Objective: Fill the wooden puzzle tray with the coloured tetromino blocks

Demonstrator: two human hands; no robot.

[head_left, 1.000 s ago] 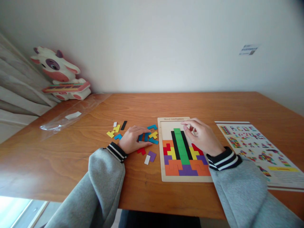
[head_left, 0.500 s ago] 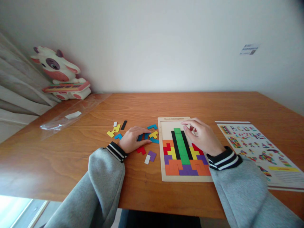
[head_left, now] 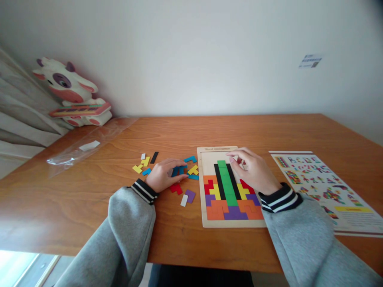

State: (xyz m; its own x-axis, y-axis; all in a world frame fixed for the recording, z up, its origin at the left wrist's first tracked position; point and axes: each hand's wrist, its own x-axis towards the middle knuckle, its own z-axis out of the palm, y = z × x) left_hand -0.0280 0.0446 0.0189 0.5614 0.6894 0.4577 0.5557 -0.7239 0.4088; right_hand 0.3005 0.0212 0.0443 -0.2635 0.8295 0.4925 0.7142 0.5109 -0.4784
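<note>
My left hand [head_left: 163,174] rests on the table at the loose pieces, its thumb and fingers apart around some blue puzzle pieces [head_left: 178,170]. A yellow piece [head_left: 193,170] lies just beyond its fingertips, and a red piece [head_left: 176,188] is below the thumb. Over the upper right of a wooden puzzle board [head_left: 204,220] hovers my right hand [head_left: 256,169], fingers loosely bent, thumb and index apart with nothing seen between them. On the board a green column [head_left: 228,185] stands between two black strips [head_left: 219,182], with orange, purple, red and yellow pieces around the bottom. My right hand hides part of the board.
A purple piece [head_left: 190,195] and a white piece [head_left: 184,200] lie left of the board. Several more pieces, including a black strip [head_left: 154,157], lie beyond my left hand. A printed pattern sheet [head_left: 353,221] is at right. A plastic bag [head_left: 68,159] and cow toy [head_left: 77,95] are at left.
The whole view has shifted slightly, with everything a little further left. Both hands keep nearly the same poses, and the pieces on the board look the same.
</note>
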